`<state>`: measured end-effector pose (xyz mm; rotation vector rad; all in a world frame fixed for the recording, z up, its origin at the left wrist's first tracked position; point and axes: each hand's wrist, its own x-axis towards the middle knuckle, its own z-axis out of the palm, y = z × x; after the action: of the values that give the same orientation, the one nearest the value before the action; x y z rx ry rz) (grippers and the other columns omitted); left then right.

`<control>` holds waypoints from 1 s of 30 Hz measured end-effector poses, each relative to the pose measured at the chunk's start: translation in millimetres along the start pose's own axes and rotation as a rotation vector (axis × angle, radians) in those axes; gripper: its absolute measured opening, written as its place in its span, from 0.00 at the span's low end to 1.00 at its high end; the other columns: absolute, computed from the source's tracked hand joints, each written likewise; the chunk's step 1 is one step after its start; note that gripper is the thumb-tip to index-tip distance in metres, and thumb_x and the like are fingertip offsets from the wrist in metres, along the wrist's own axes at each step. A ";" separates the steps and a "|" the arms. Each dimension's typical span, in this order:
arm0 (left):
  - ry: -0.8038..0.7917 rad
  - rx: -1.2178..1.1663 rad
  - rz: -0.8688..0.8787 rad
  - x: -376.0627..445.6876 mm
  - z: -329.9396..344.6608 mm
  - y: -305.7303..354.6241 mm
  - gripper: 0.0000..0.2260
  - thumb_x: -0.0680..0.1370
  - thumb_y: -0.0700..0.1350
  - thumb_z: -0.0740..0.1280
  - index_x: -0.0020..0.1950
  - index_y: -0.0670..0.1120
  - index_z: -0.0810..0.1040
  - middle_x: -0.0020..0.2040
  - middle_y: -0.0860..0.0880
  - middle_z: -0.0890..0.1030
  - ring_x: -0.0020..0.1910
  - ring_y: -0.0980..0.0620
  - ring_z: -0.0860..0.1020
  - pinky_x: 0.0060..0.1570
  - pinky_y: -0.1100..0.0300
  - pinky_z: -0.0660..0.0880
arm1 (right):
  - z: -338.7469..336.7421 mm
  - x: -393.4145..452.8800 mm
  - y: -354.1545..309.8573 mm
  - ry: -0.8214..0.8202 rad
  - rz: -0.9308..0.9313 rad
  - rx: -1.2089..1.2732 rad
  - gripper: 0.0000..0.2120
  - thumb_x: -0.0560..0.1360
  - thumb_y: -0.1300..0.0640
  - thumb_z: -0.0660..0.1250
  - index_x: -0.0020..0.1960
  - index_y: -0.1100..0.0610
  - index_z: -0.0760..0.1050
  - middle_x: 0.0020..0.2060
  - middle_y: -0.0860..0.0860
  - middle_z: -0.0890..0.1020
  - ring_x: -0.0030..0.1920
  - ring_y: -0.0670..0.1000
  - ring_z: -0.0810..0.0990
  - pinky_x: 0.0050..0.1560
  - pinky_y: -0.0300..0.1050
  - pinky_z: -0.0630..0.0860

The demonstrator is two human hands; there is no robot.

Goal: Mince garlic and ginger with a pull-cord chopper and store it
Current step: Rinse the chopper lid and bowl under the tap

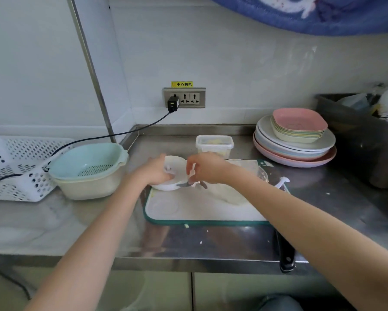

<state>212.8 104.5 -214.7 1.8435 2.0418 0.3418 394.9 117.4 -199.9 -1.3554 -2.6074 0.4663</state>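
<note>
Left hand (155, 173) grips the white chopper bowl (166, 186) at the cutting board's (202, 212) far left corner; right hand (207, 168) pinches the blade piece (189, 183) beside it; lidded container (214, 144) near the desk's (211, 241) back edge.

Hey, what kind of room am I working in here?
Most likely a kitchen, perhaps a shared or commercial one. A steel counter runs along a tiled wall, a stack of plates sits at the back, and a cutting board lies under the hands, beside a colander.
</note>
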 end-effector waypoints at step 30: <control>0.141 -1.262 0.053 -35.2 -30.3 59.5 0.14 0.72 0.34 0.73 0.56 0.43 0.78 0.49 0.46 0.82 0.47 0.48 0.81 0.32 0.58 0.81 | -69.5 -87.9 54.2 0.197 0.290 0.169 0.64 0.49 0.28 0.73 0.67 0.27 0.28 0.76 0.52 0.55 0.76 0.57 0.51 0.73 0.60 0.55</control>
<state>256.3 78.5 -158.9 1.0428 1.2359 1.3941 506.8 88.4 -153.9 -1.6351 -2.1730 0.5480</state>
